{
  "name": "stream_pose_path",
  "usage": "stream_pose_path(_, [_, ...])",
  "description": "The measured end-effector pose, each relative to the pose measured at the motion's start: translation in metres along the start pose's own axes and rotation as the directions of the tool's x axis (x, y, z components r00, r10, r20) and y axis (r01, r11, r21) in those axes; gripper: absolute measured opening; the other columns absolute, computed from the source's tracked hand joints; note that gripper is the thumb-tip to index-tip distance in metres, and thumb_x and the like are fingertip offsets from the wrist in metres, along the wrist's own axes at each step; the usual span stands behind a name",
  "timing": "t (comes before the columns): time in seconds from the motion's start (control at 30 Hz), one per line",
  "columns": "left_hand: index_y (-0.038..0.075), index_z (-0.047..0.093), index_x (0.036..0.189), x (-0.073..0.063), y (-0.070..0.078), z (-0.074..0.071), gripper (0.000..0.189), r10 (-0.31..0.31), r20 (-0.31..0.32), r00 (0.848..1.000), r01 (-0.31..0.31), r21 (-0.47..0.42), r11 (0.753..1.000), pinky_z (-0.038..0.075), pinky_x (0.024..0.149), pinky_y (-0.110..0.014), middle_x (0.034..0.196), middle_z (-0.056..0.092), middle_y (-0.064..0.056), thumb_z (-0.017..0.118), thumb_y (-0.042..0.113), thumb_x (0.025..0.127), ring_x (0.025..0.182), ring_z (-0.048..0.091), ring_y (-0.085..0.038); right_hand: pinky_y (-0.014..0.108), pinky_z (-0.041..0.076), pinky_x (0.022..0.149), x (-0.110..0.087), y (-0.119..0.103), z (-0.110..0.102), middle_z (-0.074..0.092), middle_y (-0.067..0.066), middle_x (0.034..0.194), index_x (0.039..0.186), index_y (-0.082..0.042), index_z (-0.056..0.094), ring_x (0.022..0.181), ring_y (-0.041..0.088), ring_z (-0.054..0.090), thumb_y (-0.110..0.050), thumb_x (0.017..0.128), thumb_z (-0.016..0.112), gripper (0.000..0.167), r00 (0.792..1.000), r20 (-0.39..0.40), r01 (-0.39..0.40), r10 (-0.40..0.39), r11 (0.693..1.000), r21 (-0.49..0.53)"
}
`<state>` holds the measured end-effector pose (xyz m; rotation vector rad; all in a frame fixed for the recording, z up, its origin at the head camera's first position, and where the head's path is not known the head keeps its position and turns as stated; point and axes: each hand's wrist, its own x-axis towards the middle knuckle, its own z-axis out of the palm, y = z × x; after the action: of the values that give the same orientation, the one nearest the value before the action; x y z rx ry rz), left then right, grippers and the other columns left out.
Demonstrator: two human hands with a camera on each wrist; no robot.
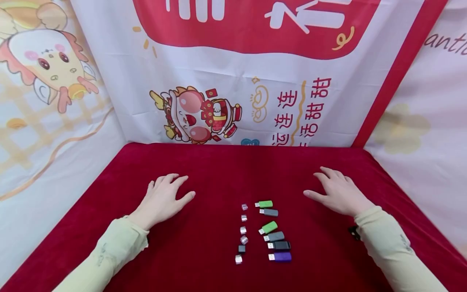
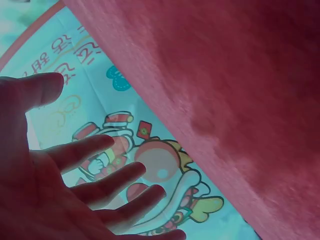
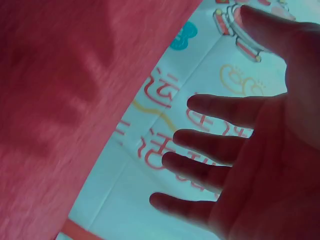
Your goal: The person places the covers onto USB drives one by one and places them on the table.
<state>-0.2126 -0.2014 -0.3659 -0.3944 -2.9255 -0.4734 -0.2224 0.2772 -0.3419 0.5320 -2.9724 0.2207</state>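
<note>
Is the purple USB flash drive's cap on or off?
Off: the purple USB flash drive shows a bare metal connector, and a loose cap lies apart to its left.

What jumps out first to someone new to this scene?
Probably the deep red cloth filling the lower head view, with six USB sticks in green, grey, black and purple near its middle and six small caps lined up to their left. The left hand and right hand flank them, holding nothing. Behind, a sideways cartoon figure stands out on the white backdrop.
</note>
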Motion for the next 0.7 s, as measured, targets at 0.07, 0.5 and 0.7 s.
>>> stream_pose_path(0.07, [0.01,0.054,0.14,0.001,0.004,0.0,0.063,0.015,-0.008,1.0,-0.015,0.002,1.0,0.018,0.102,-0.071,0.14,0.044,-0.019,0.06,0.051,0.093,0.128,0.036,-0.043,0.067,0.034,0.096,0.004,-0.006,0.0,0.043,0.03,0.139,0.134,0.006,0.054,0.125,0.049,0.039,-0.051,0.09,0.065,0.073,0.999,-0.018,0.037,-0.037,0.999,0.006])
stream_pose_path(0.5, [0.009,0.057,0.137,0.014,0.042,0.004,0.055,0.11,-0.022,0.994,-0.11,0.007,0.994,0.026,0.102,-0.065,0.136,0.05,-0.016,0.063,0.044,0.094,0.125,0.041,-0.039,0.046,0.052,0.086,0.024,-0.051,0.012,0.064,0.012,0.113,0.112,-0.004,0.07,0.104,0.028,0.06,-0.031,0.086,0.077,0.038,0.98,-0.024,0.198,-0.197,0.979,0.054])
stream_pose_path(0.7, [0.009,0.059,0.135,0.019,0.06,0.003,0.054,0.147,-0.037,0.988,-0.146,0.011,0.989,0.031,0.102,-0.06,0.132,0.052,-0.014,0.065,0.043,0.093,0.121,0.044,-0.036,0.041,0.054,0.081,0.035,-0.07,0.018,0.066,0.008,0.105,0.108,-0.008,0.073,0.095,0.022,0.062,-0.024,0.083,0.08,0.031,0.961,0.025,0.274,-0.275,0.961,0.043])
